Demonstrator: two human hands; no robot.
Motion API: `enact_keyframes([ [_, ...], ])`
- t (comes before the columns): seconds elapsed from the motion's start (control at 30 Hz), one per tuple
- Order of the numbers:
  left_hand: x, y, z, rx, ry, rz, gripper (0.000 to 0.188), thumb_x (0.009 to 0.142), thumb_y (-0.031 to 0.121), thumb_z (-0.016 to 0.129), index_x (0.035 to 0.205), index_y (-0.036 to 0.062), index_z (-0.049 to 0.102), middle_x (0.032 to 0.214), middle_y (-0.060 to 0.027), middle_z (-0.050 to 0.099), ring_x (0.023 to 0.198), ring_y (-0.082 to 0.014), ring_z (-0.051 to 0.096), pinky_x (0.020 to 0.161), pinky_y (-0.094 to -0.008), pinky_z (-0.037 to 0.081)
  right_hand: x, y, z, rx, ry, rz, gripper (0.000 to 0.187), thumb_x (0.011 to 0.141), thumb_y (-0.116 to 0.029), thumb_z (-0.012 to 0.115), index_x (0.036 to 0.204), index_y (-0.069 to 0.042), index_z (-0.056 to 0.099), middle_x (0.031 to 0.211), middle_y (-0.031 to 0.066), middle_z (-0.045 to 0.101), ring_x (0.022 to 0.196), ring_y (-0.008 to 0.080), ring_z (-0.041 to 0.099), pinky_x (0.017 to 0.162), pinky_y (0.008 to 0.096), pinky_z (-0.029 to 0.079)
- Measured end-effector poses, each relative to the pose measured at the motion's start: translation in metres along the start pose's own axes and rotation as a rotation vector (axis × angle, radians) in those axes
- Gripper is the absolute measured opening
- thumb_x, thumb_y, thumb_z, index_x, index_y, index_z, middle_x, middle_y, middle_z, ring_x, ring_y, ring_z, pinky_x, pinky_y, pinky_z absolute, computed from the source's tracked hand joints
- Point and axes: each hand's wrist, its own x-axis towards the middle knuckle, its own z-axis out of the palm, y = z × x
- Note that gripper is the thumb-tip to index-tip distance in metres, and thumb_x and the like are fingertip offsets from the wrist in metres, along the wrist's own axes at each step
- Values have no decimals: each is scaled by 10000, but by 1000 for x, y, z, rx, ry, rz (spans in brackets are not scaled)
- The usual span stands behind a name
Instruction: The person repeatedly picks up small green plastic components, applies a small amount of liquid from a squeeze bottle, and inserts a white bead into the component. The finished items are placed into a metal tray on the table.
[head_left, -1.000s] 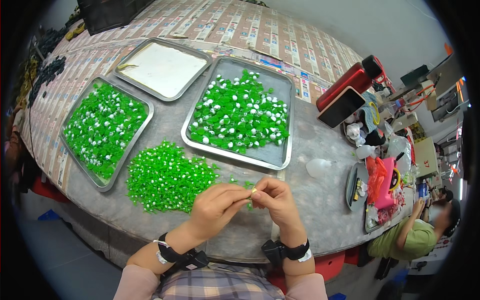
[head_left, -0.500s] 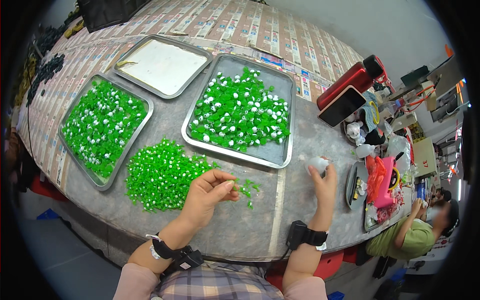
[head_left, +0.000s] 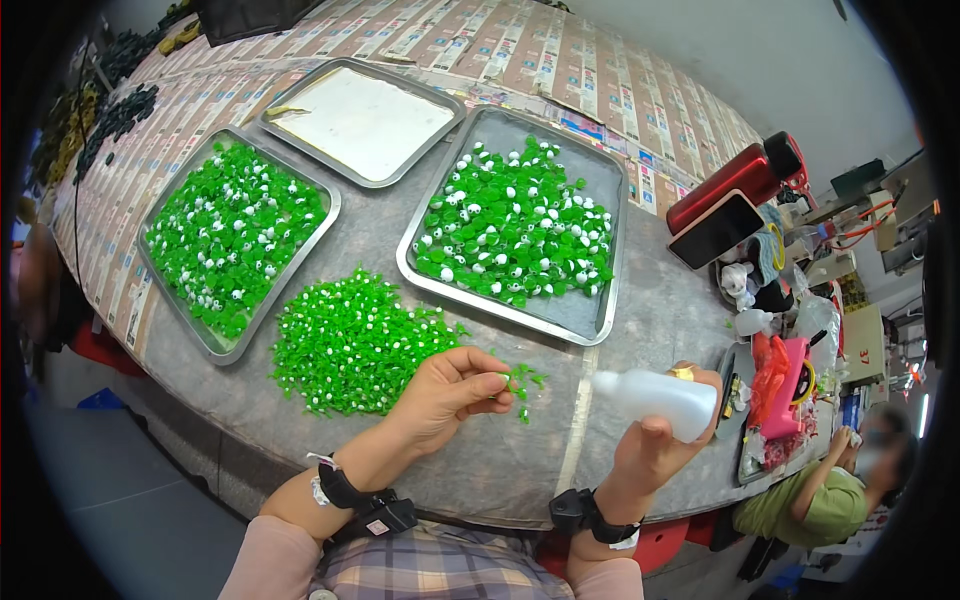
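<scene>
My right hand [head_left: 655,450] is wrapped round a translucent white squeeze bottle [head_left: 668,398], tilted onto its side with the narrow nozzle toward my left hand. Just left of that nozzle, my left hand [head_left: 450,400] pinches a small green-and-white piece [head_left: 504,377] between thumb and fingertips, mostly covered by them. A few loose green bits [head_left: 528,378] lie on the table beside those fingertips. Behind and left of my left hand spreads a heap of small green pieces with white spots [head_left: 360,345].
Two metal trays, left [head_left: 322,222] and middle [head_left: 612,300], hold green pieces with white balls. Behind is a white-lined tray [head_left: 365,120]. At right are a red flask [head_left: 730,180], a phone [head_left: 715,230] and a pink box [head_left: 785,390]. A person in green [head_left: 810,495] sits beyond.
My right hand has raised and tipped the bottle, whose nozzle now points left toward my left hand. The whole view has shifted slightly; my left hand keeps its pinch.
</scene>
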Motion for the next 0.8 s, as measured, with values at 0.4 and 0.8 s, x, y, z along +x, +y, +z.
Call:
enact_keyframes([
  [0.4, 1, -3, 0, 2, -19, -7, 90, 748, 69, 576, 824, 44, 535, 722, -55, 577, 636, -135, 571, 619, -261, 489, -15, 18, 4, -55, -126, -202, 555, 547, -440, 731, 816, -35, 463, 683, 20, 432, 571, 144, 429, 509, 267, 344],
  [0.8, 1, -3, -1, 2, -33, -22, 86, 758, 90, 574, 818, 36, 542, 723, -49, 578, 645, -122, 562, 614, -244, 476, -15, 17, 4, -21, -115, -159, 528, 584, -416, 716, 832, -28, 458, 681, 25, 444, 577, 133, 430, 534, 261, 354],
])
